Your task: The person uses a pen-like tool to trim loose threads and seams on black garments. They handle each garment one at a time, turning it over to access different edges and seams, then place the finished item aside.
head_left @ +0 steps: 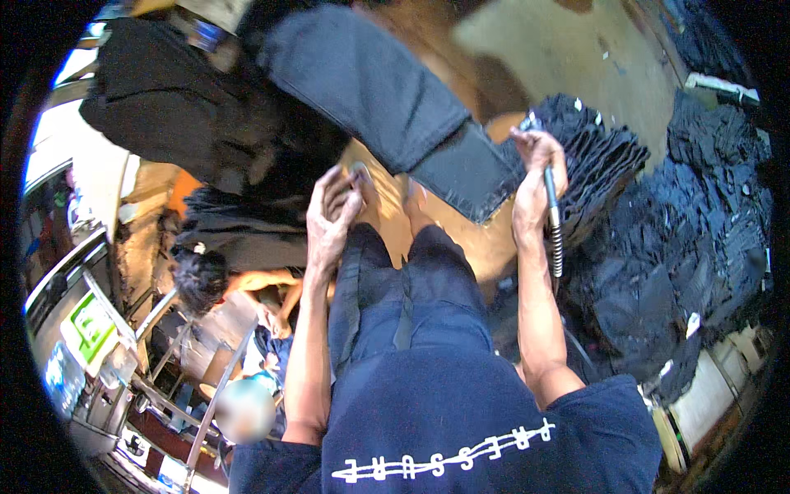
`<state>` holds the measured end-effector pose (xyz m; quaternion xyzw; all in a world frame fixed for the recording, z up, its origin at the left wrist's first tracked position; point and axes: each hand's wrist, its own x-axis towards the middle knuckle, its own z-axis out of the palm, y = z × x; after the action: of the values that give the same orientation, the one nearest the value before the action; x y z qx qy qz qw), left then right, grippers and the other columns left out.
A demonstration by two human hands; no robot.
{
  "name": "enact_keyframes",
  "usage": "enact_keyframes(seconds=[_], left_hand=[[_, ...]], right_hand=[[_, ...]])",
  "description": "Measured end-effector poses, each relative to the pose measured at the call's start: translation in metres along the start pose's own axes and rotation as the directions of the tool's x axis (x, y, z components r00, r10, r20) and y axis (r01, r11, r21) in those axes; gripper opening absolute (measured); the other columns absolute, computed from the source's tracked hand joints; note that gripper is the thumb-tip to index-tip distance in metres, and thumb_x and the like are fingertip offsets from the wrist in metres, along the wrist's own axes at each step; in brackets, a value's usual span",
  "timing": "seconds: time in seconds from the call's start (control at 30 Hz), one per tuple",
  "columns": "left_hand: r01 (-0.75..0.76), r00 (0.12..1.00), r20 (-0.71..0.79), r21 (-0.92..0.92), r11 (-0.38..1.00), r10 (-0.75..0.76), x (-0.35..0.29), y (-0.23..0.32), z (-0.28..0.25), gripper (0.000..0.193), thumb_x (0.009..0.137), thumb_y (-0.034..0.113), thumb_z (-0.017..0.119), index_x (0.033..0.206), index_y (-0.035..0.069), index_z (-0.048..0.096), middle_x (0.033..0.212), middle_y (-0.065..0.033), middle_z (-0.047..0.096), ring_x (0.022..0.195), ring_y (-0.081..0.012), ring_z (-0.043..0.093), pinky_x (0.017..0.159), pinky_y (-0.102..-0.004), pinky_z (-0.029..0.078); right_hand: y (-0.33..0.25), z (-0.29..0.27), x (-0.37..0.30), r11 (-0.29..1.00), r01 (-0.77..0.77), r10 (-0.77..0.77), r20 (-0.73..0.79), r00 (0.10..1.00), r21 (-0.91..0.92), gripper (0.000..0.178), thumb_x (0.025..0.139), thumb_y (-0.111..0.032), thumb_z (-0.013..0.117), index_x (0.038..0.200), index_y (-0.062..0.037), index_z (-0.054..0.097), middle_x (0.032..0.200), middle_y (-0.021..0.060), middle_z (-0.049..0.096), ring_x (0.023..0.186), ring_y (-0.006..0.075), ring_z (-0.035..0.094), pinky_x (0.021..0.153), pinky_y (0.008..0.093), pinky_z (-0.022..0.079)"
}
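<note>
A long black folded garment [370,90], which looks like trousers, stretches diagonally in front of me. Its lower end lies by my right hand [539,160]. That hand is closed round a slim hand tool [552,193] with a small metal head and a spring sleeve on its hose. Whether its fingertips also touch the cloth, I cannot tell. Left of the garment's lower end, my left hand [333,206] hangs above my feet with loosely bent fingers, a little apart, and nothing plainly in them.
A ruffled stack of black cloth [597,148] stands beyond my right hand. A large heap of black garments [658,239] fills the right side. More dark cloth [164,82] is piled at the far left. Another person [202,280] crouches at the left, near metal frames [160,317].
</note>
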<state>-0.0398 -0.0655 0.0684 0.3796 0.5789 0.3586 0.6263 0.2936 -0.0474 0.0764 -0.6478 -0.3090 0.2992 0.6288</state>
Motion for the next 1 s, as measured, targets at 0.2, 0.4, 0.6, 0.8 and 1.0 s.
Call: enact_keyframes(seconds=[0.2,0.4,0.6,0.8,1.0], left_hand=[[0.035,0.981,-0.194,0.242,0.97,0.013,-0.014,0.047,-0.068,0.069,0.096,0.022,0.085,0.153,0.004,0.053,0.147,-0.0189,0.064,0.129,-0.0269,0.065,0.111,-0.0414,0.052],[-0.195,0.9,-0.28,0.429,0.882,0.335,0.119,0.1,-0.135,0.075,0.091,0.028,0.088,0.153,0.004,0.055,0.152,-0.0225,0.06,0.134,-0.0334,0.061,0.112,-0.0456,0.05],[-0.464,0.861,0.021,0.444,0.766,0.509,0.284,0.125,-0.147,0.086,0.095,0.036,0.085,0.162,0.004,0.042,0.157,-0.0208,0.055,0.135,-0.0358,0.06,0.114,-0.0487,0.048],[0.12,0.992,-0.065,0.158,0.98,-0.111,0.342,0.143,-0.186,0.065,0.101,0.036,0.079,0.156,0.012,0.055,0.143,-0.0085,0.066,0.119,-0.0209,0.065,0.097,-0.0362,0.053],[-0.308,0.927,0.375,0.732,0.608,0.018,0.33,0.149,-0.184,0.046,0.104,0.039,0.076,0.118,-0.005,0.077,0.108,-0.0103,0.077,0.098,-0.0174,0.066,0.091,-0.0337,0.052]], right_hand=[[-0.022,0.069,0.027,0.928,0.165,-0.091,0.227,0.97,-0.334,0.034,0.091,-0.02,0.089,0.117,-0.0076,0.072,0.1,0.0054,0.076,0.093,0.0158,0.07,0.088,0.0311,0.056],[-0.005,0.039,0.007,0.93,0.152,-0.092,0.188,0.978,-0.334,0.029,0.087,-0.016,0.085,0.112,-0.0081,0.073,0.092,0.0091,0.08,0.084,0.0179,0.076,0.08,0.0349,0.059],[-0.014,-0.003,-0.017,0.875,0.152,-0.099,0.137,0.986,-0.46,0.028,0.088,-0.019,0.085,0.111,-0.0079,0.075,0.097,0.0091,0.077,0.092,0.0215,0.074,0.089,0.0358,0.057],[0.003,-0.011,-0.019,0.884,-0.125,0.119,-0.042,0.992,-0.45,0.031,0.088,-0.018,0.088,0.113,-0.009,0.071,0.097,0.0011,0.076,0.093,0.0122,0.069,0.086,0.0313,0.056],[0.008,-0.019,-0.006,0.956,-0.206,0.217,0.036,0.975,-0.207,0.037,0.081,-0.012,0.094,0.11,-0.0101,0.072,0.091,0.0007,0.075,0.087,0.0095,0.069,0.078,0.0295,0.056]])
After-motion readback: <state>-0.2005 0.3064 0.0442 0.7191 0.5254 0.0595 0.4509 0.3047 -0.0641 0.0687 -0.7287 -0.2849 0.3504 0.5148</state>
